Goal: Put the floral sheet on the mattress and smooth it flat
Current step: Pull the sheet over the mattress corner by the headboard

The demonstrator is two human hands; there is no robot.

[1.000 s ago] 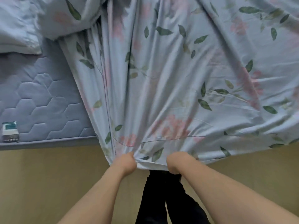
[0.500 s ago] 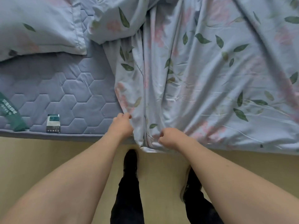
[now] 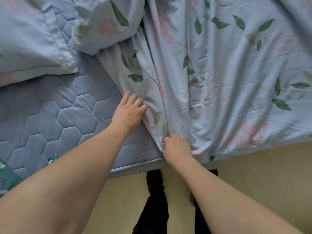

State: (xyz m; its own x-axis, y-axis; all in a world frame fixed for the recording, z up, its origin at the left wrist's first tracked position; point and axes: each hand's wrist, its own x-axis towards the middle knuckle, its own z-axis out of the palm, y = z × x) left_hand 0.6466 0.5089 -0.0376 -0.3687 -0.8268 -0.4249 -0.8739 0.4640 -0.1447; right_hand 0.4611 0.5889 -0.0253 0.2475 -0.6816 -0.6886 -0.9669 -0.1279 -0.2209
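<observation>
The floral sheet [image 3: 228, 78], pale blue with green leaves and pink flowers, lies rumpled over the right part of the quilted blue mattress [image 3: 55, 119], its near hem hanging over the mattress edge. My right hand [image 3: 177, 146] is closed on a bunched fold of the sheet at the near edge. My left hand [image 3: 129, 112] rests with fingers spread at the sheet's left border, fingertips touching the fabric, palm over bare mattress.
A matching pillow [image 3: 32, 41] lies at the far left and a second floral pillow or bundle [image 3: 104, 22] behind the sheet's edge. A green label [image 3: 6, 173] sits at the mattress's near left. Beige floor [image 3: 253, 174] and my dark trouser legs [image 3: 152, 213] are below.
My left hand has let go of the hem, opened, and moved forward onto the sheet's left border. My right hand keeps its grip on the fold. The view shifted closer over the mattress.
</observation>
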